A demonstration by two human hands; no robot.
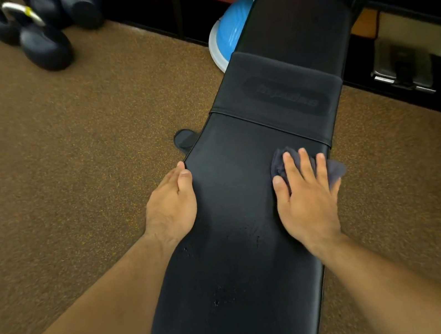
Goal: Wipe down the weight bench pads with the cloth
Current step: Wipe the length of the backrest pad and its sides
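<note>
Speckled brown gym floor (52,165) lies under the long black padded surface (237,222), with kettlebells (44,44) at far left. By the surface's right edge, the right hand (306,199) presses the dark cloth (334,171) flat with straight fingers (305,164). On the left edge rests the left hand (171,204), its fingers loosely straight, holding nothing.
</note>
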